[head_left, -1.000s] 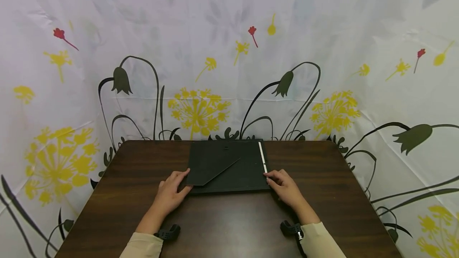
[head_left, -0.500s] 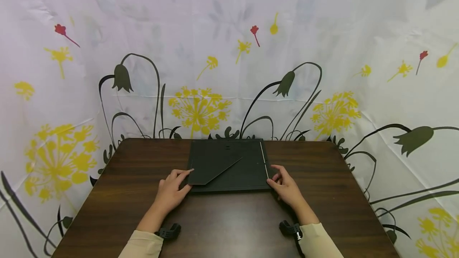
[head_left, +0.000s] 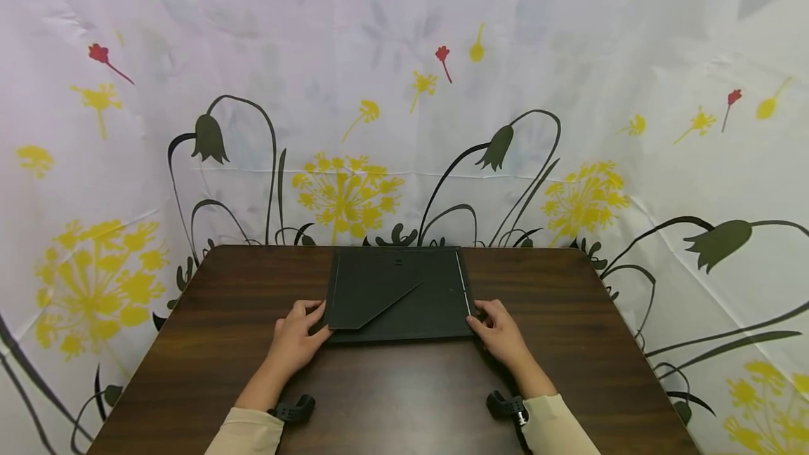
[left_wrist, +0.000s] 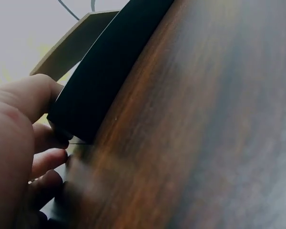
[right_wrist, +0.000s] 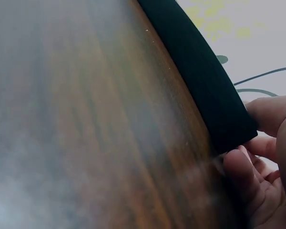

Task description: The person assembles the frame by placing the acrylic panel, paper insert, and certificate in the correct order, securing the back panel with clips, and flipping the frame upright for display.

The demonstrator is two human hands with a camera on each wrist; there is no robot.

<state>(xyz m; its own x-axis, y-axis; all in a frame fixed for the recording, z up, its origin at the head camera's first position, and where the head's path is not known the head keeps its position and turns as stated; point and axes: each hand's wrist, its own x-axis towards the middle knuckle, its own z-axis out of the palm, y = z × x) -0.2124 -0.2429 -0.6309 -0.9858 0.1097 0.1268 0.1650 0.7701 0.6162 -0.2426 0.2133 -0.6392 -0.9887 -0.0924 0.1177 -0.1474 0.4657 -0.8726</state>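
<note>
A black picture frame (head_left: 404,338) lies face down at the table's far edge, its dark backing board (head_left: 439,304) facing up. The easel flap (head_left: 369,290) covers the board's left part; in the left wrist view the flap (left_wrist: 78,43) stands up at an angle from the frame (left_wrist: 107,71). My left hand (head_left: 296,339) grips the frame's near left corner, thumb at the front and fingers along the side. At the near right corner, my right hand (head_left: 502,335) holds the frame's edge between thumb and fingers. A thin white line (head_left: 464,285) runs along the board's right side.
The dark wooden table (head_left: 392,399) extends toward me and to both sides of the frame. A curtain (head_left: 392,90) printed with flowers hangs right behind it. Black straps (head_left: 296,409) circle both wrists.
The white strip on the right has narrowed to a thin line. My right fingers have shifted from the strip to the outer edge, and my left fingers from the top to the side.
</note>
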